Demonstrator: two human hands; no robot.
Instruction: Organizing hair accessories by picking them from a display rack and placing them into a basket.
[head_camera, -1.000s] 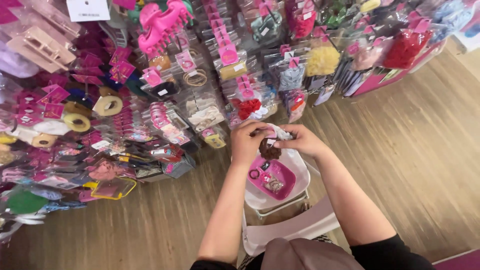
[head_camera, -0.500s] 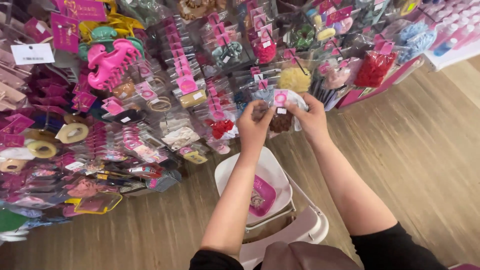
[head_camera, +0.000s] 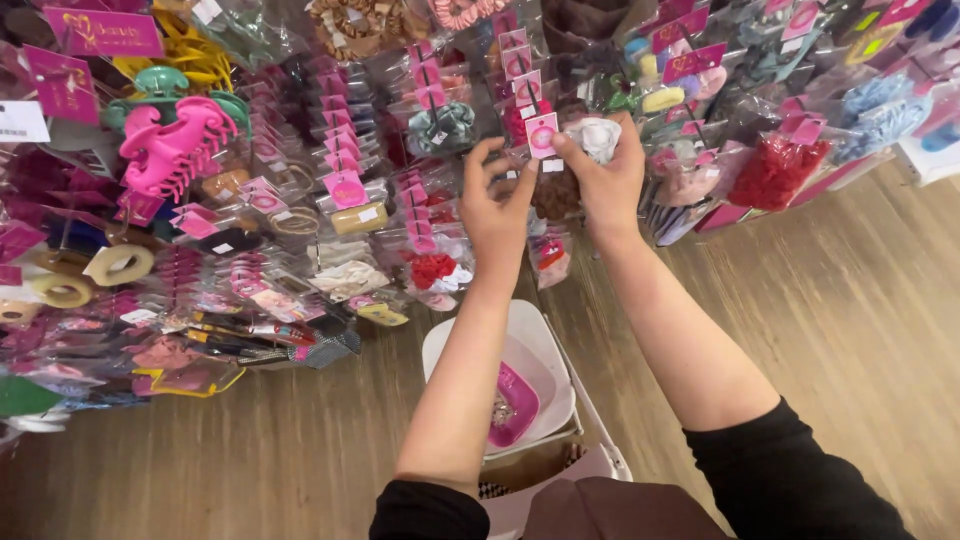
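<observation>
From the head view I look down at my two arms, both raised toward a display wall (head_camera: 300, 200) full of hair accessories in clear bags with pink header cards.

My left hand (head_camera: 497, 205) is up at the display, the fingers curled and narrow, pinching the left edge of a small clear packet (head_camera: 548, 165) with a pink round card on top. My right hand (head_camera: 608, 175) holds the same packet from the other side, the thumb pressed on the card and the fingers closed behind it. Inside the packet I see a brown scrunchie (head_camera: 556, 193), and just at the right fingers there is a white scrunchie (head_camera: 598, 135); I cannot tell if the white one is in the same packet or hangs behind it.

Below my arms stands a white tub (head_camera: 548, 350), round at its rim, sitting on top of a pale basket (head_camera: 600, 462). In the tub lies a flat pink packet (head_camera: 516, 402) with some small dark and shiny pieces in it. In the basket under the tub I can see only a brown shape, too hidden to name.

On the left of the display hangs a big pink claw clip (head_camera: 170, 140). The floor (head_camera: 850, 300) is light wooden planks.
</observation>
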